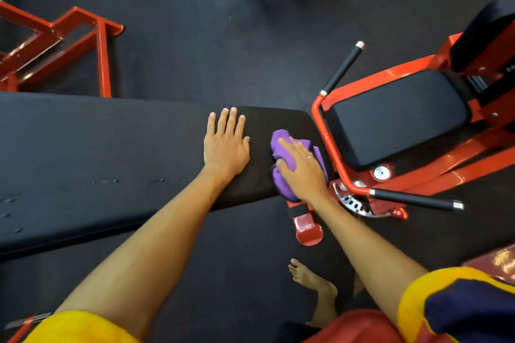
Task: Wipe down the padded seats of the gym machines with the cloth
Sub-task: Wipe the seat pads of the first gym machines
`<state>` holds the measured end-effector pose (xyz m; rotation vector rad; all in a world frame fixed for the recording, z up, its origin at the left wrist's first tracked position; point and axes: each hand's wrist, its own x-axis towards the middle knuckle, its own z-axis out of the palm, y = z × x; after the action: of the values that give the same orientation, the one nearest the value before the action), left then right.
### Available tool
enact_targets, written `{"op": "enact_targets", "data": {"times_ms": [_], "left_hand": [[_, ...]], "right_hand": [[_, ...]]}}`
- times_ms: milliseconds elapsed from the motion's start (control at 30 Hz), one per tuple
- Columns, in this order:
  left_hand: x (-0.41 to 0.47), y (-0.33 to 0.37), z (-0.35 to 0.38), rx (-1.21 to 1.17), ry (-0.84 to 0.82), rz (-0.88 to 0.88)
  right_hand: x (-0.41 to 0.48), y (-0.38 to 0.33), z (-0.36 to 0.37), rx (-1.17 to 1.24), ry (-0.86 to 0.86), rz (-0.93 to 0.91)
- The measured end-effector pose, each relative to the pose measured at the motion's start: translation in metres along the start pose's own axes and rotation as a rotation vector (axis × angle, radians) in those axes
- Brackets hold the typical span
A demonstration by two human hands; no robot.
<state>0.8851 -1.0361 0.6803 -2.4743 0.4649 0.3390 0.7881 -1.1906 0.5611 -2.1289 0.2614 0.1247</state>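
Note:
A long black padded bench (106, 153) runs from the left edge to the middle of the view. My left hand (225, 145) lies flat on its right end with the fingers straight and spread. Just to the right, my right hand (302, 170) presses a bunched purple cloth (284, 147) onto the pad's right edge, fingers laid over the cloth. A second black seat pad (395, 117) on a red frame sits to the right, with a black backrest (485, 33) above it.
Red handle bars with black grips (342, 68) (415, 199) wrap round the right seat. More red machine frames (69, 44) stand at the upper left. A red foot (308, 230) of the bench rests on the dark rubber floor. My bare foot (312, 277) stands below.

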Motion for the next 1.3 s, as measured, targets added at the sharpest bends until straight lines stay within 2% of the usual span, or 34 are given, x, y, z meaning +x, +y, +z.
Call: {"op": "enact_targets", "data": {"times_ms": [67, 133, 267, 367, 433, 500, 600, 667, 767, 833, 900, 967, 1067, 1100, 1133, 1200, 1300], "left_hand": [[-0.011, -0.003, 0.000, -0.005, 0.001, 0.004], [-0.020, -0.006, -0.001, -0.004, -0.002, 0.010], [-0.031, -0.009, -0.002, -0.003, -0.008, 0.021], [-0.038, -0.010, -0.005, -0.022, -0.019, 0.043], [-0.047, -0.013, -0.005, -0.016, -0.016, 0.051], [-0.053, -0.016, -0.006, -0.009, -0.017, 0.058], [-0.064, -0.018, -0.007, -0.014, -0.005, 0.061], [-0.069, -0.023, -0.008, -0.010, 0.005, 0.067], [-0.079, -0.029, -0.009, -0.007, 0.002, 0.066], [-0.087, -0.033, -0.008, 0.004, 0.018, 0.064], [-0.094, -0.037, -0.009, 0.011, 0.018, 0.057], [-0.101, -0.043, -0.009, 0.038, 0.029, 0.055], [-0.110, -0.050, -0.010, 0.048, 0.031, 0.037], [-0.113, -0.052, -0.010, 0.053, 0.036, 0.023], [-0.116, -0.053, -0.010, 0.063, 0.042, 0.012], [-0.119, -0.054, -0.010, 0.087, 0.050, 0.007], [-0.124, -0.055, -0.009, 0.099, 0.066, 0.014]], "right_hand": [[0.007, 0.001, -0.009, 0.035, 0.029, 0.175], [0.010, -0.023, -0.008, 0.106, 0.055, 0.213], [-0.030, -0.073, 0.018, 0.175, 0.112, -0.013], [-0.052, -0.049, 0.024, 0.150, 0.223, -0.107], [-0.059, -0.024, 0.029, 0.092, 0.318, -0.029], [-0.059, -0.010, 0.033, 0.173, 0.373, 0.177], [-0.051, -0.040, 0.043, 0.318, 0.494, 0.376], [-0.050, -0.081, 0.055, 0.375, 0.584, 0.341], [-0.076, -0.122, 0.078, 0.437, 0.668, 0.159], [-0.091, -0.115, 0.090, 0.404, 0.701, 0.044], [-0.090, -0.093, 0.092, 0.324, 0.707, 0.009], [-0.081, -0.073, 0.092, 0.321, 0.777, 0.104], [-0.066, -0.080, 0.076, 0.558, 0.855, 0.371], [-0.067, -0.098, 0.073, 0.608, 0.861, 0.399], [-0.071, -0.119, 0.075, 0.622, 0.880, 0.366], [-0.086, -0.157, 0.089, 0.590, 0.885, 0.155], [-0.095, -0.158, 0.101, 0.458, 0.821, -0.082]]}}
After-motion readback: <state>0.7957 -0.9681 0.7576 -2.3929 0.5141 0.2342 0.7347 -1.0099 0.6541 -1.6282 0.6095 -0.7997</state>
